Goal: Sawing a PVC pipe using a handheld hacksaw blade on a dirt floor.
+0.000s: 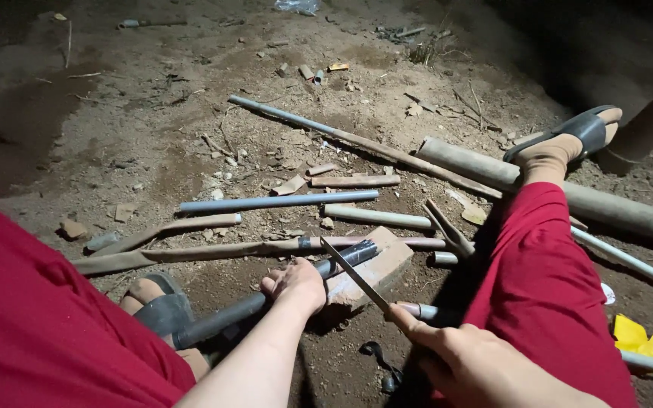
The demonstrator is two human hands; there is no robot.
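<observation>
Person seated on dirt ground (115, 128), red trousers, sandals. Left hand (296, 283) closed around grey pipe (266, 300), pressing it onto brick (376, 268). Right hand (466, 363) grips saw blade (354, 276), blade laid across pipe near its dark end. Around brick: loose pipes and offcuts, blue-grey pipe (277, 202) beyond, thick pipe (568, 196) under right leg. Yellow scrap (640, 338) at far right.

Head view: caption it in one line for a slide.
Left hand steadies a grey pipe on a brick; right hand holds a blade.
</observation>
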